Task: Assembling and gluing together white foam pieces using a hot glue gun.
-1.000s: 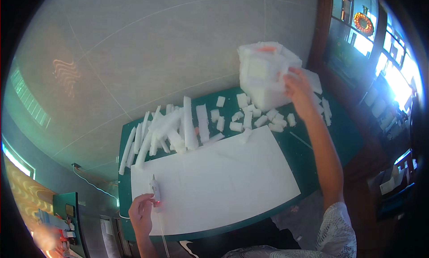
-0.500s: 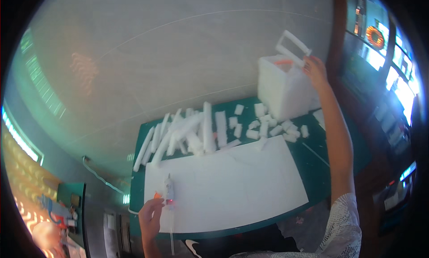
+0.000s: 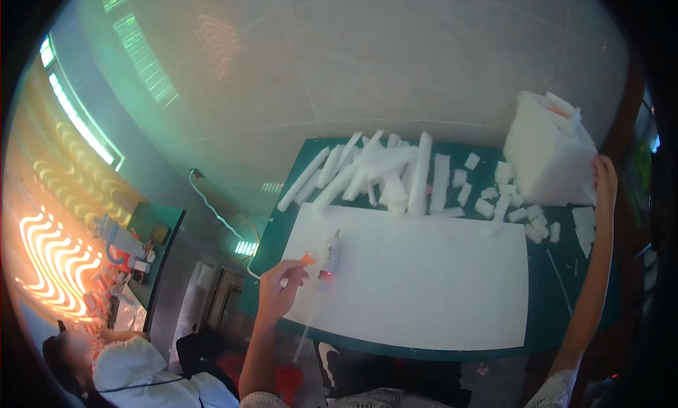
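Note:
My left hand (image 3: 281, 289) is above the left part of a white sheet (image 3: 424, 281), its thumb and fingers closed on a small orange piece (image 3: 306, 258). Just right of the fingertips is a white hot glue gun (image 3: 330, 256) with a red light and a clear stick (image 3: 305, 341) trailing past the table edge; its grip cannot be made out. Far right, my right hand (image 3: 604, 178) has its fingers curled at the right edge of a tall white foam box (image 3: 547, 154). Something orange (image 3: 558, 111) shows inside the box top, beside a tilted white strip (image 3: 565, 103).
Long white foam strips (image 3: 367, 168) lie heaped at the back of the green table (image 3: 321, 148). Several small foam blocks (image 3: 518, 215) lie before the box, and a flat foam piece (image 3: 584, 228) beside my right forearm. At lower left a person (image 3: 134, 369) sits near another table.
My right hand has come down from above the box, where it held a white rectangular frame, to the box's right side. The view has swung left, bringing the other person into sight.

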The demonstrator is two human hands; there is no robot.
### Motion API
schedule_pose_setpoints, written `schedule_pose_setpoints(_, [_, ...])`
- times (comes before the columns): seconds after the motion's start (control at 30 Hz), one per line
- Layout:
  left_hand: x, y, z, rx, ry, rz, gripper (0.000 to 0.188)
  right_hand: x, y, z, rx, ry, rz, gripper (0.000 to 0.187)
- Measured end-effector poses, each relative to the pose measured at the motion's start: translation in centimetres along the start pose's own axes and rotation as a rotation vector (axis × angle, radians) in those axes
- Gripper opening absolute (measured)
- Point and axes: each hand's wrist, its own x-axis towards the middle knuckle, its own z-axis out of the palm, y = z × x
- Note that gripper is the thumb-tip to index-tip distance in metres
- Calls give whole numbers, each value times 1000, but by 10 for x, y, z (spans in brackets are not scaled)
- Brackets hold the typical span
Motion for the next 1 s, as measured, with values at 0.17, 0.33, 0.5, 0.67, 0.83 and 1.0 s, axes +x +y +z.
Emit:
schedule_pose_setpoints(0.17, [24, -8, 6, 253, 72, 65, 11, -99, 25, 22, 58, -139, 18, 20])
schedule_pose_setpoints(0.33, [58, -15, 12, 387, 85, 138, 11, -182, 38, 88, 24, -311, -164, 16])
schedule_pose_setpoints(0.5, [123, -19, 43, 536, -61, 247, 33, -228, 28, 112, 81, -418, -121, 8])
schedule_pose_setpoints(0.67, [184, -56, 67, 687, -22, 685, 34, -236, 42, 125, 133, -465, -139, 7])
schedule_pose_setpoints(0.83, [180, 37, 131, 407, -246, 231, 30, -235, 22, 108, 117, -511, -148, 8])
schedule_pose_setpoints(1.0, [172, 88, 208, 661, -278, 217, 50, -236, 27, 108, 106, -518, -177, 8])
